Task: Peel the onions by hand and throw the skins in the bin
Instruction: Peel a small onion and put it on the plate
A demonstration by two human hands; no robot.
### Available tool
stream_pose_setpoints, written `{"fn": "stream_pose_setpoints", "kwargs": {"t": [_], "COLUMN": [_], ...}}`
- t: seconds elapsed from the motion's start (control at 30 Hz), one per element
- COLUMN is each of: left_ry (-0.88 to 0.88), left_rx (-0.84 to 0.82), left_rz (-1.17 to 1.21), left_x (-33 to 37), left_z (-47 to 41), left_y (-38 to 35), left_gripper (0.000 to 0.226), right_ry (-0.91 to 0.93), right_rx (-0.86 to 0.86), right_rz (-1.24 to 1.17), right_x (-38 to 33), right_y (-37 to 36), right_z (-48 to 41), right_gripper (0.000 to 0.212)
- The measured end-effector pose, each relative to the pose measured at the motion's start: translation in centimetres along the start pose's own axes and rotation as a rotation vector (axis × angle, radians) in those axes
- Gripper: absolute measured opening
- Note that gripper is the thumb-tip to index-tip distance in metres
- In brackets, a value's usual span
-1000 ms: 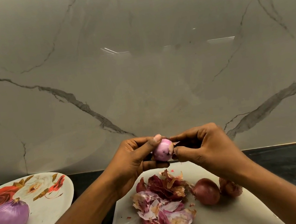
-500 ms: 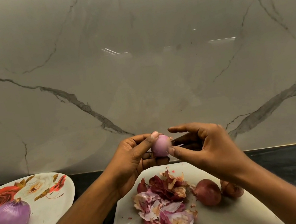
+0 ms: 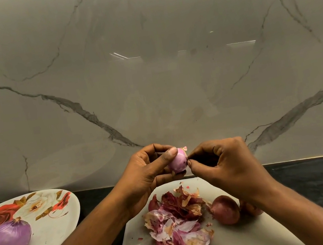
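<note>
Left hand grips small pink onion; right hand pinches its dry skin tip.
Both are held above the purple skin heap just below, probably so scraps collect together.

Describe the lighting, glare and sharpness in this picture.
Head view: dim, warm light; white glare streaks on the glossy marble wall, which faintly mirrors the floral plate; the left hand, right hand and the small onion between them are sharp, no motion blur; soft shadows lie under the skins on the cutting board.
</note>
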State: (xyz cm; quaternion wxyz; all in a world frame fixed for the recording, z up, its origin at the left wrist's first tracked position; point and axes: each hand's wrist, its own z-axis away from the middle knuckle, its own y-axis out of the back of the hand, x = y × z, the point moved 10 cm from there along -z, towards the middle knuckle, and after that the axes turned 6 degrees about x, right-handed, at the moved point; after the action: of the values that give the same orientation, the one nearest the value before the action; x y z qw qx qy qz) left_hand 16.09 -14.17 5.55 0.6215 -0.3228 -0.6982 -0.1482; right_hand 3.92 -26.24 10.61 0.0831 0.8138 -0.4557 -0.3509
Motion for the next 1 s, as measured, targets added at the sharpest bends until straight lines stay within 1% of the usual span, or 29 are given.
{"fn": "stream_pose_setpoints", "kwargs": {"t": [0.1,0.2,0.3,0.43,0.53,0.7,0.9,0.97,1.0], "left_ry": [-0.011,-0.013,-0.005,0.004,0.014,0.052,0.061,0.06,0.058], "left_rx": [0.0,-0.001,-0.006,-0.003,-0.01,-0.025,-0.007,0.005,0.013], "left_rz": [-0.028,-0.061,-0.063,-0.029,-0.005,0.027,0.047,0.054,0.053], "left_x": [0.0,0.0,-0.1,0.0,0.0,0.0,0.1,0.1,0.1], "left_z": [0.0,0.1,0.2,0.3,0.3,0.5,0.5,0.4,0.4], "left_y": [0.0,0.0,-0.2,-0.3,-0.3,-0.5,-0.3,-0.2,-0.1], "left_gripper": [0.047,0.053,0.052,0.046,0.042,0.046,0.037,0.037,0.038], "right_ry": [0.014,0.011,0.013,-0.003,-0.018,-0.048,-0.082,-0.092,-0.106], "right_rx": [0.0,-0.004,0.001,0.026,0.055,0.096,0.162,0.16,0.13], "right_rz": [0.025,0.035,0.048,0.069,0.087,0.098,0.125,0.118,0.098], "right_x": [-0.2,-0.2,-0.4,-0.1,-0.1,0.3,0.9,1.0,1.2], "right_y": [0.0,0.0,0.1,0.5,0.8,1.4,2.4,2.5,2.2], "right_z": [0.1,0.1,0.1,0.0,-0.1,-0.4,-0.6,-0.6,-0.6], "right_gripper": [0.007,0.01,0.017,0.012,0.015,0.009,0.005,0.005,0.007]}}
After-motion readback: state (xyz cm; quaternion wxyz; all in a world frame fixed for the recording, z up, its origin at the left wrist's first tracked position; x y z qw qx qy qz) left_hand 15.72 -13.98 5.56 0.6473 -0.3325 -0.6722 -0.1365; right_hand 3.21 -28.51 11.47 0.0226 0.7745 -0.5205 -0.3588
